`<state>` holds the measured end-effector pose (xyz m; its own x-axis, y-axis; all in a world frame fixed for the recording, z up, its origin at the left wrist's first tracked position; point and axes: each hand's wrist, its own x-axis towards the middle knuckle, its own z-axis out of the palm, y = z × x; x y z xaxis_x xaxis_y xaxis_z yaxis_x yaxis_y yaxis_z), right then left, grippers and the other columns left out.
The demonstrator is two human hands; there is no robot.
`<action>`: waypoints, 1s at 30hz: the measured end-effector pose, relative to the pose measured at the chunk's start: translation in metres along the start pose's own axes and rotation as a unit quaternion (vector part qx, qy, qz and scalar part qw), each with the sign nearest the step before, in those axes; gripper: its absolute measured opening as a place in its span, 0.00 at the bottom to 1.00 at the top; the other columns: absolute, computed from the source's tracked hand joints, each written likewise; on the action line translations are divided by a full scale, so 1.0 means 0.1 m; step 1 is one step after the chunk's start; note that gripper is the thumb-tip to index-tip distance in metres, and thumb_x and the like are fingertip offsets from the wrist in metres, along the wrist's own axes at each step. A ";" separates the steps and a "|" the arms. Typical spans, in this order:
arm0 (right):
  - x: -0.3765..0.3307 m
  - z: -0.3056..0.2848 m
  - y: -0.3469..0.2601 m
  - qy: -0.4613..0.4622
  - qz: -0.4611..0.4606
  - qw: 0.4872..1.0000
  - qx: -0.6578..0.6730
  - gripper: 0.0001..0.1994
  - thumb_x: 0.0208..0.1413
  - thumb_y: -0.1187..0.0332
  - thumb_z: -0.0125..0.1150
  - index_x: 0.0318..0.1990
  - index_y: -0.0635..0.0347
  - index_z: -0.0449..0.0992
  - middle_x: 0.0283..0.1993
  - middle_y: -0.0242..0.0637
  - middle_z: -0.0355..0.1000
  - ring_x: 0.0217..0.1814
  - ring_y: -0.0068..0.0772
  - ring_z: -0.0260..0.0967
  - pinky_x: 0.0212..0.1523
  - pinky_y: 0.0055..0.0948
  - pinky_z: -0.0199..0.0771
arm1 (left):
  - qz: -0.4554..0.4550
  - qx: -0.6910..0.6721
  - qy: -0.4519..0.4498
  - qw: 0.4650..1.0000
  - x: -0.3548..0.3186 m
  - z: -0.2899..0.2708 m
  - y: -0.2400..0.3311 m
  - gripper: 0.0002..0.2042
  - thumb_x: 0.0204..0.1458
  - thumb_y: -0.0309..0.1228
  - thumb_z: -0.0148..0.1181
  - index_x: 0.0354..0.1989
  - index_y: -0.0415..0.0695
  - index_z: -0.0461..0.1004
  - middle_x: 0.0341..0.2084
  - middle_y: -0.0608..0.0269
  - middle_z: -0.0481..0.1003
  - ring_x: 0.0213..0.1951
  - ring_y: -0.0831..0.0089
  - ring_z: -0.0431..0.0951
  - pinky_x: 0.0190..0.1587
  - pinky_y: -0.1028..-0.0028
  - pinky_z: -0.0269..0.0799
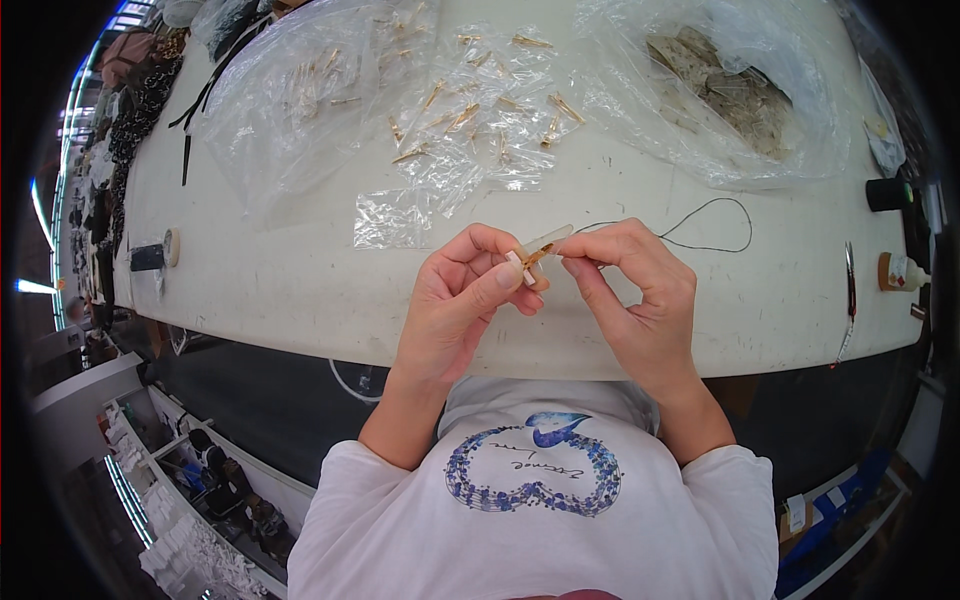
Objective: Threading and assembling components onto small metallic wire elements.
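Observation:
Just above the table's near edge, my left hand pinches a small gold-coloured clip between thumb and fingers. The clip has a pale translucent strip along it and a white piece near my thumb. My right hand has thumb and forefinger closed at the clip's right end, on what looks like a thin dark thread. That thread runs behind my right hand and lies in a long loop on the table. Its very end, between the fingertips, is too small to make out.
Beyond my hands, several gold clips lie in small clear bags, with an empty-looking clear bag nearer. Large plastic bags flank them. Tweezers, a bottle and a black spool stand or lie at right; a dark roll at left.

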<state>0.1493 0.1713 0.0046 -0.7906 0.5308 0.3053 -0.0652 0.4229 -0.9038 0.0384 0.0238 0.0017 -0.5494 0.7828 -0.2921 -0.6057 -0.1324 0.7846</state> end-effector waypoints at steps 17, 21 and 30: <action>-0.02 -0.01 0.01 -0.019 0.036 0.998 0.052 0.09 0.50 0.83 0.63 0.38 0.60 0.82 0.33 0.34 0.76 0.32 0.24 0.75 0.33 0.21 0.74 | -0.098 -0.128 -0.059 0.985 0.02 -0.12 -0.08 0.08 0.59 0.27 0.56 0.42 0.38 0.68 0.30 0.56 0.77 0.29 0.76 0.79 0.33 0.80 0.75; -0.03 -0.02 0.04 -0.028 0.053 0.996 0.073 0.09 0.51 0.83 0.61 0.39 0.62 0.81 0.34 0.36 0.76 0.34 0.26 0.76 0.36 0.22 0.76 | -0.078 -0.089 -0.063 0.991 0.04 -0.10 -0.08 0.07 0.59 0.26 0.58 0.43 0.39 0.70 0.33 0.55 0.79 0.33 0.74 0.81 0.38 0.77 0.77; 0.03 0.09 -0.15 0.006 0.075 0.986 0.151 0.08 0.50 0.82 0.61 0.37 0.63 0.79 0.35 0.36 0.77 0.38 0.28 0.76 0.40 0.24 0.76 | 0.075 0.123 0.034 0.989 0.05 -0.03 -0.11 0.07 0.57 0.23 0.60 0.41 0.37 0.71 0.34 0.56 0.79 0.37 0.73 0.81 0.40 0.75 0.78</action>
<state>0.1420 0.1600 0.0162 -0.7977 0.5805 0.1632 -0.1277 0.1019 -0.9866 0.0405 0.0268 -0.0099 -0.6649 0.7219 -0.1917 -0.3610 -0.0859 0.9286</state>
